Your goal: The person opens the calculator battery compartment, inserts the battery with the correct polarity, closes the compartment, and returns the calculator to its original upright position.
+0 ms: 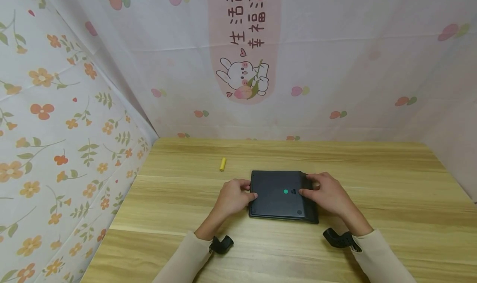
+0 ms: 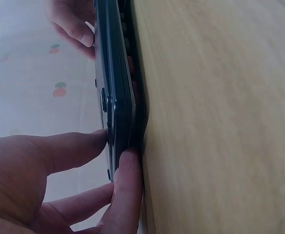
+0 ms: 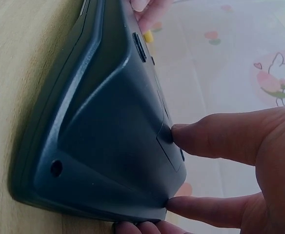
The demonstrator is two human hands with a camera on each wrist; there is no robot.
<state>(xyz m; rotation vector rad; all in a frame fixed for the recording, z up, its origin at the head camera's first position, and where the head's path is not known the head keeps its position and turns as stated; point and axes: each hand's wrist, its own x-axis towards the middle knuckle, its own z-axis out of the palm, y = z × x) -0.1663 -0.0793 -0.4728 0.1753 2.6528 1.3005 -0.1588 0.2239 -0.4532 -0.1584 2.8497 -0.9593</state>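
Across the broad wooden table (image 1: 160,208), and straight to the main attraction: a dark device (image 1: 275,185), back side up, resting on the wood between both hands. Main hazard here: a skid or a rock, likely from harder pressure on one end than the other.

Over to the right hand (image 1: 325,193)! Thumb on the back, forefinger at the far edge, other fingertips down at a corner; gripping the device, no wider than that hold demands. Could slide off the sloped end under a sideways push.

Left hand (image 1: 234,197): nearly closed, pinching the opposite end, thumb on top, fingertip tucked low against the wood. Might get squashed there by a sudden press.

Next, the seamed panel (image 3: 174,156), right under that thumb: could crack or spring away if forced. Fastened or loose? Impossible to tell.

Yellow cylinder (image 1: 222,164), untouched, near the far left corner: prone to rolling if bumped. Keys (image 2: 131,64), facing the table: liable to scuff in any drag. Tiniest of all, the latch (image 1: 293,191): easily snapped by a crooked shove.
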